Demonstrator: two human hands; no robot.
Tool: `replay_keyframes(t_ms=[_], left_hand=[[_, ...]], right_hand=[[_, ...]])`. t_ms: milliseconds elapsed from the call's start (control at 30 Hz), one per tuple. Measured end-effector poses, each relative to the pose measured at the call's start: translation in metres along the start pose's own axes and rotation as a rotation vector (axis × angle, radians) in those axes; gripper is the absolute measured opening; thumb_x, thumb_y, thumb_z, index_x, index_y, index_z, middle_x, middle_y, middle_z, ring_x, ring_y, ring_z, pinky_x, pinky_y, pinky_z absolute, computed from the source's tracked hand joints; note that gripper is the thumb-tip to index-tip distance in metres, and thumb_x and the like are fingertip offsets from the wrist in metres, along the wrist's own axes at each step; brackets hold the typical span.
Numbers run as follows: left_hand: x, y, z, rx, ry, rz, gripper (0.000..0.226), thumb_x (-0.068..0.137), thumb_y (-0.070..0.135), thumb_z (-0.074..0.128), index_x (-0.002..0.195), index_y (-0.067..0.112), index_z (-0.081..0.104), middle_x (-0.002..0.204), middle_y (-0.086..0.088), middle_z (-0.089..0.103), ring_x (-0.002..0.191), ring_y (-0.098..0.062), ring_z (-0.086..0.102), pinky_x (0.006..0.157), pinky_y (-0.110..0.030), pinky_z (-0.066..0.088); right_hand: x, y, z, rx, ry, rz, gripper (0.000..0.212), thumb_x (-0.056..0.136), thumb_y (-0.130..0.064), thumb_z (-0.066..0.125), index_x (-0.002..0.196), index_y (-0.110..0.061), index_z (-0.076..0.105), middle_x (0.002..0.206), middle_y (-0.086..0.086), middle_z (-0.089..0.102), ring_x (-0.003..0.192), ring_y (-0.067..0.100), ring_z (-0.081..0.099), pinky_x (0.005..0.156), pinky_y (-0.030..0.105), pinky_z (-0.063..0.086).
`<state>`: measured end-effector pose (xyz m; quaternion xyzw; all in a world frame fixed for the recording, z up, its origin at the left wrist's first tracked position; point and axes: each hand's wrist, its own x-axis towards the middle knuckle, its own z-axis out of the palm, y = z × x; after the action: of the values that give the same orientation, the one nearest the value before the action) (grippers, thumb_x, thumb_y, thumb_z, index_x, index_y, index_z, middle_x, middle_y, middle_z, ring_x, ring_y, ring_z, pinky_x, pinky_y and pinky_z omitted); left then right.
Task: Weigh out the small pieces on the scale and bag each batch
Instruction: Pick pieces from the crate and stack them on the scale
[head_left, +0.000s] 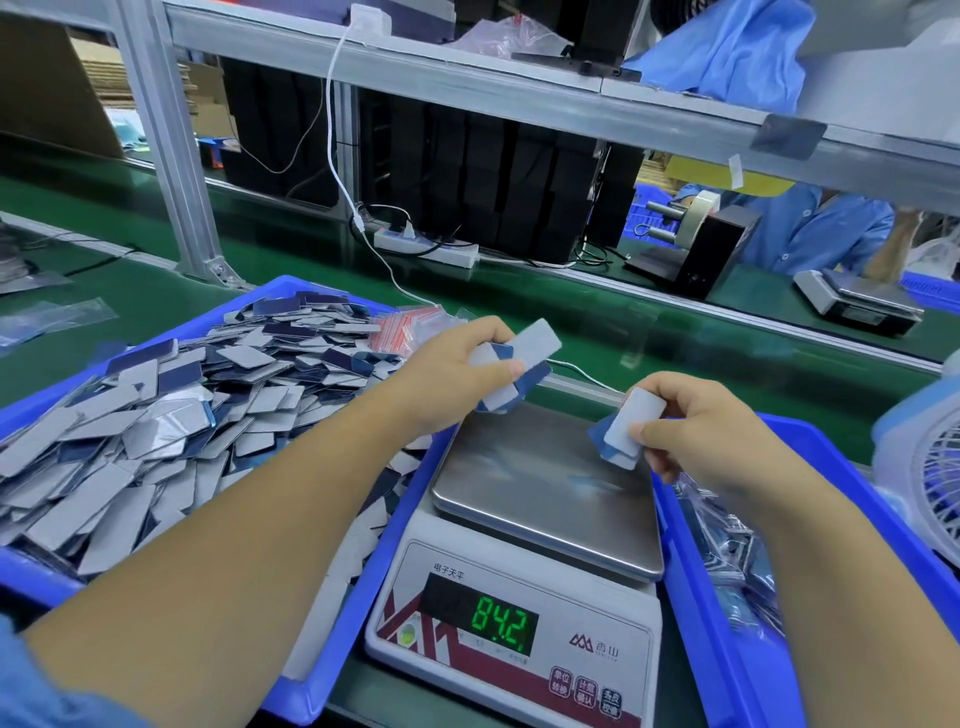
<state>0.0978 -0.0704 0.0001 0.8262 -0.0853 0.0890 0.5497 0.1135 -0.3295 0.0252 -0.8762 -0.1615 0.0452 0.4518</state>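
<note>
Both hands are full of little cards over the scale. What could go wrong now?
1. The left hand pinches a fanned bunch of pieces; a loose grip could drop some onto the belt.
2. The scale reads 84.2 though its pan looks bare, so the next batch could weigh wrong.
3. The right hand holds its few pieces near the pan's edge; one could slide into the blue bin beside it.

arms: bare forearms | left sleeve (31, 686): blue, pushed up

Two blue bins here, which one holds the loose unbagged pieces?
The blue bin left of the scale, heaped with loose grey and blue pieces. The bin on the right holds bagged ones.
</note>
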Motion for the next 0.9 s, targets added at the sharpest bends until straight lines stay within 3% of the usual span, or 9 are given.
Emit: replay_keyframes(t_ms=[133,267,433,567,667,733,833,900], left_hand=[[-0.005,0.000,0.010,0.196,-0.111,0.038,0.010,0.090,0.043,0.067,0.087,0.044,0.058,0.080,0.017,0.065,0.059,0.001,0.055,0.052,-0.013,0.042],[-0.006,0.000,0.017,0.267,-0.165,0.080,0.018,0.086,0.051,0.068,0.095,0.040,0.057,0.085,-0.001,0.069,0.070,-0.024,0.060,0.062,-0.031,0.048],[-0.006,-0.001,0.018,0.306,-0.190,0.150,0.009,0.097,0.039,0.061,0.101,0.031,0.062,0.085,0.019,0.061,0.075,-0.003,0.051,0.067,-0.020,0.041],[-0.004,0.001,0.024,0.367,-0.243,0.165,0.020,0.105,0.038,0.046,0.109,0.025,0.061,0.099,0.007,0.065,0.089,-0.009,0.054,0.082,-0.031,0.045],[-0.006,0.002,0.026,0.357,-0.255,0.173,0.035,0.107,0.041,0.034,0.109,0.017,0.060,0.099,-0.004,0.064,0.092,-0.020,0.056,0.085,-0.040,0.045],[-0.007,0.002,0.026,0.339,-0.243,0.171,0.041,0.106,0.045,0.028,0.107,0.020,0.060,0.097,0.002,0.064,0.093,-0.014,0.057,0.084,-0.033,0.046],[-0.008,0.002,0.028,0.326,-0.219,0.150,0.036,0.105,0.050,0.027,0.100,0.033,0.058,0.090,0.020,0.060,0.088,0.009,0.053,0.075,-0.011,0.037],[-0.010,0.004,0.029,0.259,-0.195,0.121,0.042,0.105,0.052,0.027,0.097,0.031,0.062,0.091,0.016,0.064,0.088,0.008,0.054,0.074,-0.010,0.037]], right_hand=[[-0.004,-0.010,0.008,0.252,0.013,-0.092,0.029,0.087,0.005,0.058,0.078,-0.021,0.066,0.063,0.010,0.059,0.053,0.021,0.049,0.051,0.032,0.044],[-0.005,-0.013,0.022,0.308,-0.035,-0.108,0.030,0.091,0.005,0.057,0.078,-0.020,0.065,0.064,0.012,0.057,0.057,0.023,0.050,0.053,0.032,0.045],[-0.004,-0.010,0.034,0.266,-0.048,-0.046,0.023,0.093,0.001,0.058,0.085,-0.019,0.064,0.058,0.006,0.061,0.056,0.019,0.055,0.056,0.031,0.048],[-0.002,-0.007,0.037,0.162,-0.068,-0.043,0.017,0.092,-0.004,0.063,0.085,-0.019,0.066,0.060,0.006,0.063,0.057,0.022,0.058,0.057,0.037,0.050],[-0.003,-0.008,0.038,0.105,-0.087,-0.041,0.015,0.088,-0.008,0.069,0.081,-0.021,0.066,0.060,0.002,0.065,0.053,0.017,0.057,0.053,0.033,0.049],[-0.005,-0.010,0.039,0.079,-0.087,-0.057,0.019,0.085,-0.009,0.073,0.079,-0.025,0.066,0.063,-0.003,0.066,0.053,0.013,0.057,0.049,0.028,0.046],[-0.006,-0.013,0.041,0.059,-0.072,-0.071,0.023,0.081,-0.010,0.077,0.078,-0.031,0.068,0.067,-0.007,0.068,0.053,0.010,0.056,0.049,0.026,0.045],[-0.006,-0.014,0.044,0.058,-0.044,-0.066,0.024,0.080,-0.011,0.078,0.078,-0.033,0.068,0.068,-0.008,0.068,0.052,0.010,0.056,0.049,0.027,0.044]])
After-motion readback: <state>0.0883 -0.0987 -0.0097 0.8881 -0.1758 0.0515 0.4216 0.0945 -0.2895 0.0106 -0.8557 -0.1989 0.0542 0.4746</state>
